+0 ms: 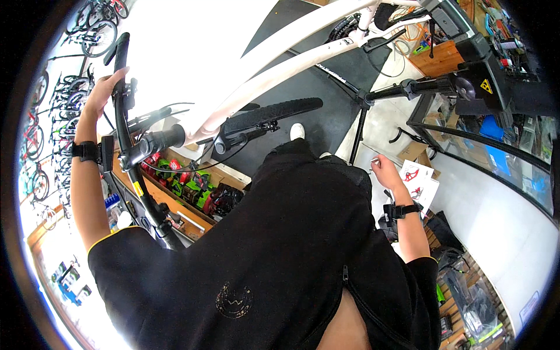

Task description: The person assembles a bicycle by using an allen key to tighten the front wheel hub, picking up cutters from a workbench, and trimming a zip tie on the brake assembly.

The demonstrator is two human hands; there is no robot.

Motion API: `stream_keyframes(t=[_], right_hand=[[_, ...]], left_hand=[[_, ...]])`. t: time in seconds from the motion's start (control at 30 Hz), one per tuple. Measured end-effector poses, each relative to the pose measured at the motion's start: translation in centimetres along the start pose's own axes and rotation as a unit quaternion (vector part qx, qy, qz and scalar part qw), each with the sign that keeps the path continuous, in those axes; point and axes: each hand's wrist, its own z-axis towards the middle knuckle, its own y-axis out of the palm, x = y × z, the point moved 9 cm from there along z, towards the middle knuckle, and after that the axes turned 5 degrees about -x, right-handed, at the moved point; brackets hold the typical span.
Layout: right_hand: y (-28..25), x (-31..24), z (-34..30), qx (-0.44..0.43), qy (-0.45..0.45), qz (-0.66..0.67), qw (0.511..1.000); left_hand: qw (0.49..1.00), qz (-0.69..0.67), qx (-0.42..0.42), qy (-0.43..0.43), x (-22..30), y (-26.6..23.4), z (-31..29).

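Observation:
A bicycle with a white frame (pixel 280 61) hangs in a black repair stand (pixel 402 90). Its black handlebar (pixel 139 185) runs along my left side, joined to the stem (pixel 160 139). At the bar's far end, my left hand (pixel 104 93) is closed around it by the grip (pixel 120 55), thumb across the top. The front wheel (pixel 274 114) is turned sideways under the frame. My right hand (pixel 385 173) hangs beside my right thigh, away from the bicycle, its fingers pinched together. A small shiny bit shows at the fingertips, too small to name.
Below the handlebar stands a wooden box (pixel 192 219) of red, green and black packaged parts. A glass display case (pixel 484 149) is on the right, near cardboard boxes (pixel 413 151) and a printed sheet (pixel 415 178). The stand's leg (pixel 358 137) reaches the floor by the dark mat (pixel 326 125).

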Motion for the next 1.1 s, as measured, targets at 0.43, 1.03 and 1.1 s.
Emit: stream_keyframes(t=[0.43, 1.03, 1.1], right_hand=[[0.5, 0.9, 0.7, -0.009, -0.075, 0.096, 0.993], [8.2, -12.0, 7.8, -0.044, -0.233, 0.157, 0.959], [10.5, -10.9, 9.8, -0.078, -0.182, 0.230, 0.953]], left_hand=[[0.985, 0.116, 0.114, 0.062, 3.9, -8.1, -23.6], [0.926, 0.015, -0.096, 0.364, 3.4, 33.3, -38.7], [0.946, -0.013, -0.126, 0.297, -1.6, 39.5, -33.6]])
